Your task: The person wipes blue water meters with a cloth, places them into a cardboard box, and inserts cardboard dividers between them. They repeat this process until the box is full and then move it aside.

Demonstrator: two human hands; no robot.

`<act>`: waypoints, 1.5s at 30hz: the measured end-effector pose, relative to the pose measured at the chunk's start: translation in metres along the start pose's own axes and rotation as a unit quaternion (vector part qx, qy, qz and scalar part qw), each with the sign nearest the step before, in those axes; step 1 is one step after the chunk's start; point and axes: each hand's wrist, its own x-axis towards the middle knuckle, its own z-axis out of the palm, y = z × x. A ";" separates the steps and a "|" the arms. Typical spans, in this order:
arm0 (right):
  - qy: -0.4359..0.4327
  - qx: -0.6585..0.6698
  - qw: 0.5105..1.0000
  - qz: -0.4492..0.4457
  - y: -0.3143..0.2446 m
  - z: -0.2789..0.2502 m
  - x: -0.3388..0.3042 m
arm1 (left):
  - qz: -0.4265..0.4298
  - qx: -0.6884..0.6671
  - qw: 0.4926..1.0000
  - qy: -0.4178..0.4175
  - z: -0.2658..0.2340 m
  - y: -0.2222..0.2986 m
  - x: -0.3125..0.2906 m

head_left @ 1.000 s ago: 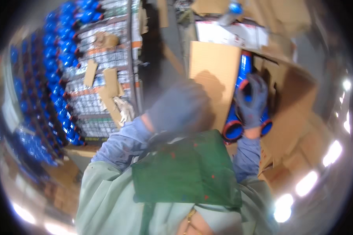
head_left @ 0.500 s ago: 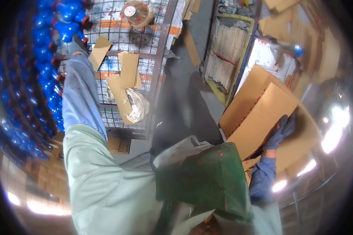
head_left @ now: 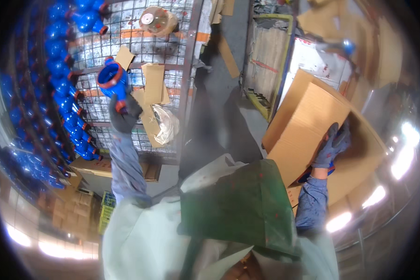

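Note:
My left hand point(head_left: 124, 112), in a dark glove, is closed round the red-rimmed lower end of a blue pipe fitting point(head_left: 111, 80). The fitting's wide round opening, also rimmed in red, faces up above the mesh rack. To the right, my gloved right hand point(head_left: 331, 145) grips the edge of an open cardboard box point(head_left: 303, 126), its fingers lying along the flap. Part of a blue and red piece point(head_left: 331, 168) shows beside my right wrist; most of it is hidden by the hand and cardboard.
Rows of blue fittings point(head_left: 63, 88) are stacked at the left. Cardboard scraps point(head_left: 154, 84), a crumpled plastic bag point(head_left: 167, 125) and a clear plastic jug point(head_left: 158, 22) lie on the mesh surface point(head_left: 179, 51). A yellow-edged crate point(head_left: 267, 60) stands beyond the box.
My left hand has come back from the stack at the far left, bringing a blue fitting over the mesh. My right hand stays at the box, shifted slightly.

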 end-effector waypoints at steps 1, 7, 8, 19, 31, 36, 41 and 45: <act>0.001 0.011 1.000 -0.012 -0.002 -0.002 0.003 | -0.042 -0.022 0.999 0.006 0.018 -0.023 -0.016; 0.064 0.164 0.982 0.071 0.010 0.004 -0.032 | -0.134 0.244 0.957 -0.087 0.143 -0.132 -0.083; -0.045 0.239 0.964 0.108 -0.002 -0.018 -0.042 | -0.145 0.246 0.952 -0.109 0.178 -0.146 -0.084; 0.287 0.391 0.870 0.088 0.128 -0.114 -0.067 | 0.441 0.706 0.197 -0.518 0.417 -0.404 -0.036; -0.014 0.154 0.988 -0.025 0.150 -0.035 -0.025 | 0.245 0.701 0.390 -0.545 0.345 -0.254 -0.054; -0.145 -0.041 0.985 -0.079 0.020 -0.029 -0.043 | 0.318 0.487 0.806 0.110 0.135 -0.103 0.043; -0.125 -0.087 0.987 -0.059 -0.018 -0.012 -0.039 | 0.285 0.279 0.827 0.397 -0.037 0.085 0.176; -0.128 -0.113 0.984 -0.055 -0.014 -0.003 -0.044 | 0.197 0.272 0.868 0.366 -0.059 0.178 0.261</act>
